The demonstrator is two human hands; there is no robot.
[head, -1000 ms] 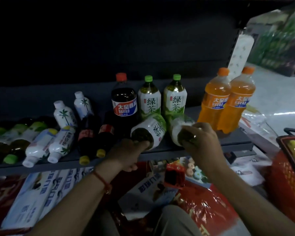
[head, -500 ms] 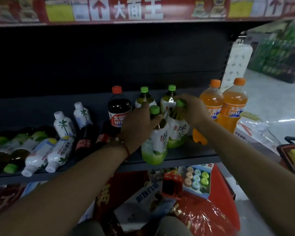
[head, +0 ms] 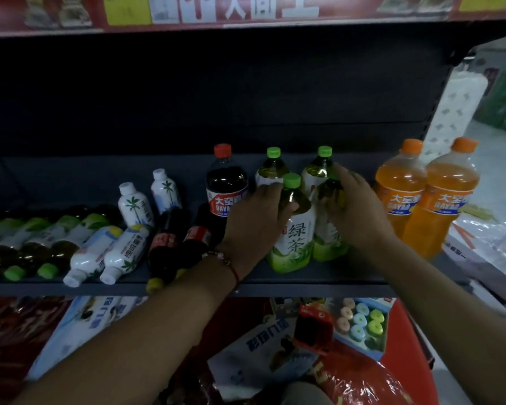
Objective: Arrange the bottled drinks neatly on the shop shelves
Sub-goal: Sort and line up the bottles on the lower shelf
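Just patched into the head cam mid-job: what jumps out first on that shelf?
Both hands meet mid-shelf: the left hand and right hand each hold an upright green tea bottle at the front, with two more behind. To the right stand two bright orange soda bottles. To the left, white coconut drink bottles and dark cola bottles lie toppled near the shelf edge.

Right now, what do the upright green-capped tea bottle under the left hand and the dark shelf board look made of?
Green-capped tea bottle: likely clear glossy plastic, since the yellow-green liquid shows through above a printed wrap label; green cap looks like moulded plastic. Dark shelf board: probably painted metal with a matte grey finish and a thin straight front edge, though dim light leaves that open.
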